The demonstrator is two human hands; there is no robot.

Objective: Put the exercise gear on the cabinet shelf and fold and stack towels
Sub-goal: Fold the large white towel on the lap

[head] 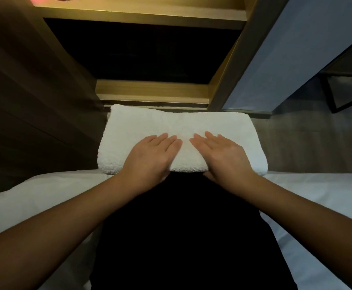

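A thick white towel (171, 122), folded into a rectangle, is held level in front of me, past the bed's edge and just short of the cabinet. My left hand (150, 158) and my right hand (223, 155) lie side by side on its near half. The fingers are straight on top. The right thumb tucks under the near fold, and the left thumb is hidden. The cabinet's wooden shelf (141, 16) is lit above, with a dark open compartment (145, 53) below it.
A pink item (43, 0) lies on the lit shelf at the top left, mostly cut off. An open cabinet door (296, 49) stands at the right, with a black metal frame (349, 91) beyond it. The white bed (34, 197) spreads on both sides of my dark clothing.
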